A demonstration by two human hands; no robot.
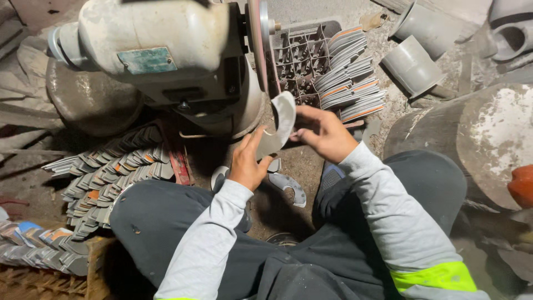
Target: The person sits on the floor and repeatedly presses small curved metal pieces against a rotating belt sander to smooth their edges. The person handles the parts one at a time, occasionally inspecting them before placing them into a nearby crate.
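I see both hands in the middle of the frame, holding one curved metal piece (pixel 279 125). My left hand (pixel 249 161) grips its lower end with closed fingers. My right hand (pixel 325 132) pinches its right edge. The top of the piece sits just beside the thin round wheel (pixel 259 39) of the big grinder (pixel 161 55) in the upper left. More curved pieces (pixel 288 186) lie on the floor (pixel 300 161) below my hands. Stacks of flat pieces (pixel 111 172) sit at the left, and more stacks (pixel 352 72) at the upper right.
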